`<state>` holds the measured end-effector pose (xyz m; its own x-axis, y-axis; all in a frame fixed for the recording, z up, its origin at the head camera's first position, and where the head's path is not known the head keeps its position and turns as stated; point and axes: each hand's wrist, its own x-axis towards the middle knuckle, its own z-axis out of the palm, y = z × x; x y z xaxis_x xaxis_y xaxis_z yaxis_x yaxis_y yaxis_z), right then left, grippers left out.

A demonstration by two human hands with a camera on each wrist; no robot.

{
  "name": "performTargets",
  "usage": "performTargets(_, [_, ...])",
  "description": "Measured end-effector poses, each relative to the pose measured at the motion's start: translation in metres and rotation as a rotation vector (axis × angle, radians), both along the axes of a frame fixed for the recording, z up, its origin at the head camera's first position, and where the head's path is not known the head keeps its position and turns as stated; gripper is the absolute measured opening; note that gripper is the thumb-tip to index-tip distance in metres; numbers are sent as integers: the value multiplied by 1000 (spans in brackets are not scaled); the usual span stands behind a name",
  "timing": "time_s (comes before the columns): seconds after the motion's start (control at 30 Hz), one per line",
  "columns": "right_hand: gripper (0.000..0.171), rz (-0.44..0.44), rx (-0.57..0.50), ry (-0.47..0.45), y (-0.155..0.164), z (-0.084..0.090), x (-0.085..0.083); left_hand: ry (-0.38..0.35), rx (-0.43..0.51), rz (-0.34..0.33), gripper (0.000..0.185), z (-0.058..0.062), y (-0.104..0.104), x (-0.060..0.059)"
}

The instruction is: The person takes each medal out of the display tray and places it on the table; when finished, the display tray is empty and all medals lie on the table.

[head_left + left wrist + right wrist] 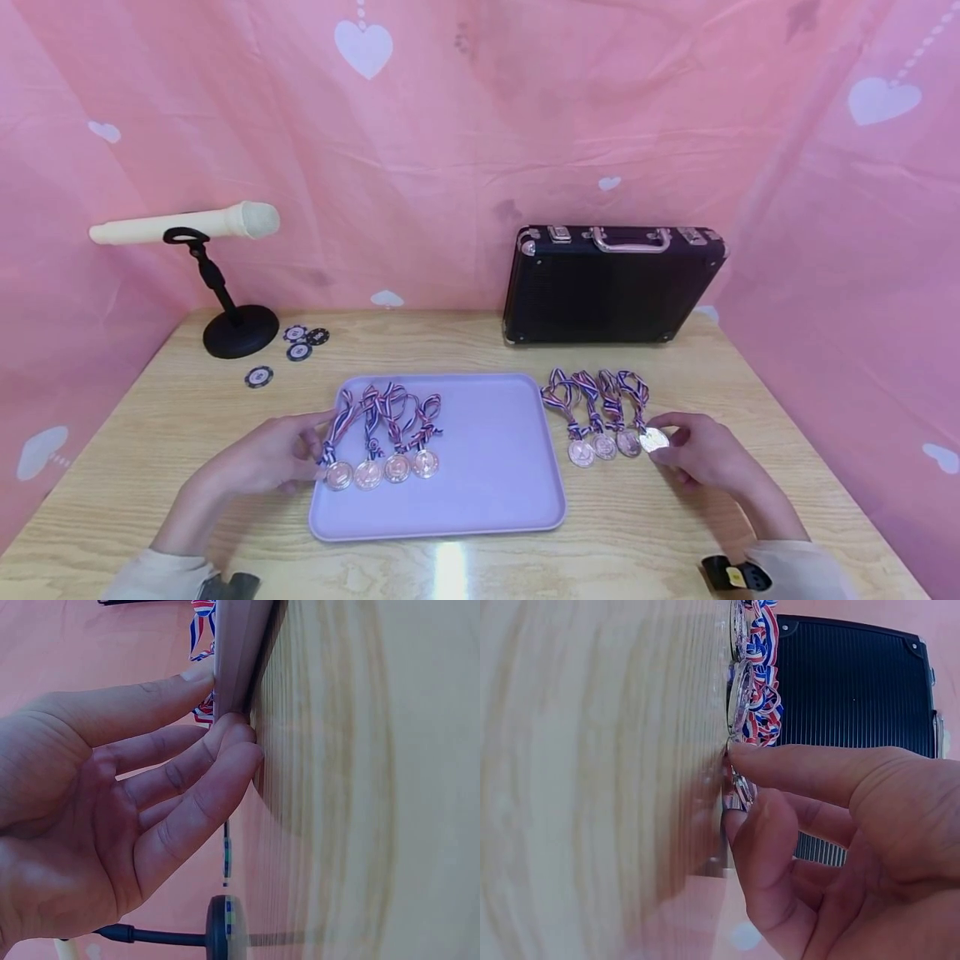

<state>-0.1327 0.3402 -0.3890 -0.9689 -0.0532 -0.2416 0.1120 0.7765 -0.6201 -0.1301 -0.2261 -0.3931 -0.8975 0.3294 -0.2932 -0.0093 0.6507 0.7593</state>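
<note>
A lilac tray lies mid-table with several ribboned medals in a row on its left part. My left hand rests at the tray's left rim, thumb over it, fingertips against its edge, fingers fairly straight. Right of the tray another row of medals lies on the wooden table. My right hand pinches the rightmost medal of that row between thumb and forefinger; the right wrist view shows the disc tilted up off the wood.
A black case with metal latches stands upright at the back right. At the back left are a cream microphone on a black stand and several poker chips. Pink heart-print cloth surrounds the table.
</note>
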Motion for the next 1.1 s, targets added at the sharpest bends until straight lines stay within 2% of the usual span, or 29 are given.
performTargets(0.33, [46,0,39,7,0,4,0,-4,-3,6,85,1,0,1])
performTargets(0.6, [45,9,96,63,-3,22,-4,-2,-3,1,85,0,-1,-1])
performTargets(0.73, [44,41,98,122,-21,34,-9,6,-2,0,86,-1,-1,-1])
performTargets(0.9, [41,94,37,194,-56,48,-15,-10,-16,14,88,-2,-1,-1])
performTargets(1.1, [34,139,-28,261,-105,49,-22,10,-17,0,88,0,0,0])
